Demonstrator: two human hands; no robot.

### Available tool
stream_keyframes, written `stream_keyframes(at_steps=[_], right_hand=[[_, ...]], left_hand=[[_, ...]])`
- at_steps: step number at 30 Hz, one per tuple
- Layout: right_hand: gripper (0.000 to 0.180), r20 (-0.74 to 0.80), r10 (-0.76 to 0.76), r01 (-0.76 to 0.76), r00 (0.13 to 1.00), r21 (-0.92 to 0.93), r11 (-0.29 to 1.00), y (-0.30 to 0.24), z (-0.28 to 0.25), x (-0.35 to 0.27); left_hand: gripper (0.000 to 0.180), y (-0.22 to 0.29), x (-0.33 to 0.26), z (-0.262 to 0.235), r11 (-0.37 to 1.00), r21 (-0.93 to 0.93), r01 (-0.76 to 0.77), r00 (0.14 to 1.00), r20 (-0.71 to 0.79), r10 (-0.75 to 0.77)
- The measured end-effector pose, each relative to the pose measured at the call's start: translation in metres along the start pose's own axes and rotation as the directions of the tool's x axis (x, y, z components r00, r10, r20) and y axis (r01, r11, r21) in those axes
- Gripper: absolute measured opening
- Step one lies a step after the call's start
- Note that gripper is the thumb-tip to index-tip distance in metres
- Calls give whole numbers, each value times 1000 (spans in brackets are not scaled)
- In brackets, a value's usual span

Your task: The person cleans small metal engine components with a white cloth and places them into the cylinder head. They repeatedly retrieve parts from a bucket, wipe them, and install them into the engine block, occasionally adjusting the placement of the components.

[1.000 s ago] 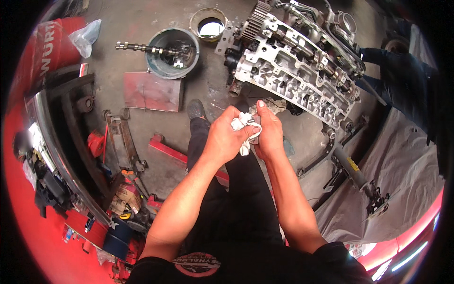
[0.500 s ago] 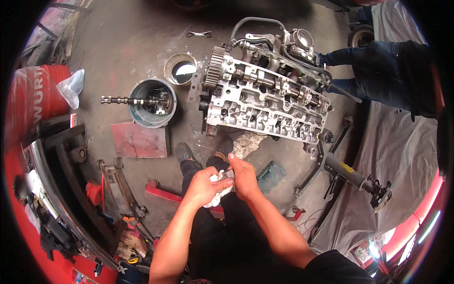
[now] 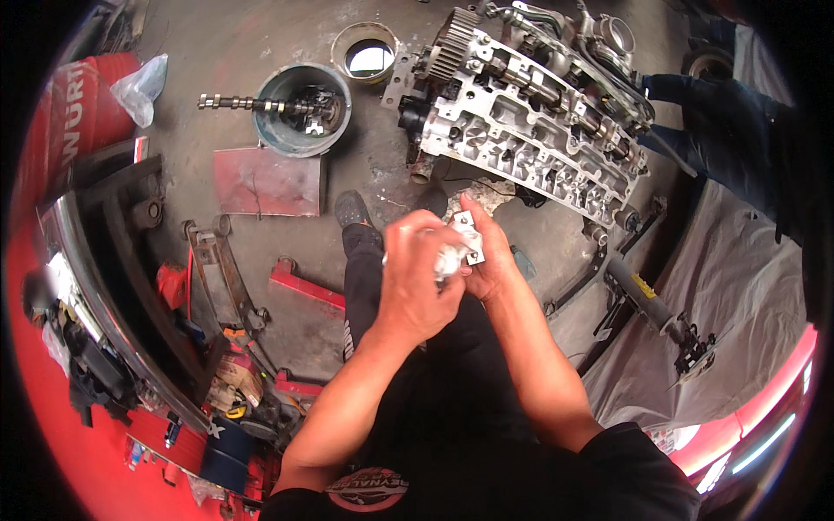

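Centrally, seen from above, a person's two bare hands meet in front of their dark trousers. The left hand (image 3: 419, 273), its fingers blurred, is curled around a crumpled white cloth (image 3: 447, 260). The right hand (image 3: 492, 253), thumb pointing away from the body, is partly closed around a small, pale metal block (image 3: 464, 219) with holes in it. The block sits between the two hands, against the right palm, and the cloth overlaps its near side.

Beyond the hands and to the right lies a large silver cylinder head (image 3: 530, 143), with a toothed pulley (image 3: 452, 45) at its left end. To the left, a camshaft (image 3: 228, 102) leans out over the rim of a grey-green bucket (image 3: 291, 80). Just beside it, a smaller tan bucket (image 3: 347, 41) holds dark, shiny liquid. A scuffed reddish panel (image 3: 265, 182) lies below the larger bucket on the grey concrete floor (image 3: 208, 52). At the right edge, another person's legs in dark blue jeans (image 3: 695, 108) stand near the cylinder head.
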State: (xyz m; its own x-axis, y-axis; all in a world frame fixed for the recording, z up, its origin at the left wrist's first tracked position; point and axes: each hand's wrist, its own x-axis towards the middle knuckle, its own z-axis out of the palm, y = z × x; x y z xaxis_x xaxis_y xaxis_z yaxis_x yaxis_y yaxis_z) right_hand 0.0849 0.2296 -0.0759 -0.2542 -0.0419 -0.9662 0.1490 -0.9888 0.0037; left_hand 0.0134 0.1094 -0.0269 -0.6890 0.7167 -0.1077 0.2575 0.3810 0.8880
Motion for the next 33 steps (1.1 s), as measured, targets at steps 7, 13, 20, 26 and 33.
stream_keyframes(at_steps=[7,13,20,26,33], right_hand=[[40,58,62,-62,996,6,998,3,-18,15],[34,144,60,-43,988,-120,992,-8,-26,16],[41,-21,-117,96,993,-435,896,-1,-10,7],[47,-68,-159,129,985,-324,937,-1,8,16],[49,50,-201,207,978,-255,945,-20,16,12]], left_hand=[[55,-28,-17,7,959,257,-120,988,128,89],[65,-31,-18,2,974,226,-30,951,305,-42],[56,-56,-8,-24,77,-619,782,624,775,-100],[54,-43,-6,-39,437,-597,673,722,660,-208],[45,-169,33,-91,484,-473,736,645,273,-714]])
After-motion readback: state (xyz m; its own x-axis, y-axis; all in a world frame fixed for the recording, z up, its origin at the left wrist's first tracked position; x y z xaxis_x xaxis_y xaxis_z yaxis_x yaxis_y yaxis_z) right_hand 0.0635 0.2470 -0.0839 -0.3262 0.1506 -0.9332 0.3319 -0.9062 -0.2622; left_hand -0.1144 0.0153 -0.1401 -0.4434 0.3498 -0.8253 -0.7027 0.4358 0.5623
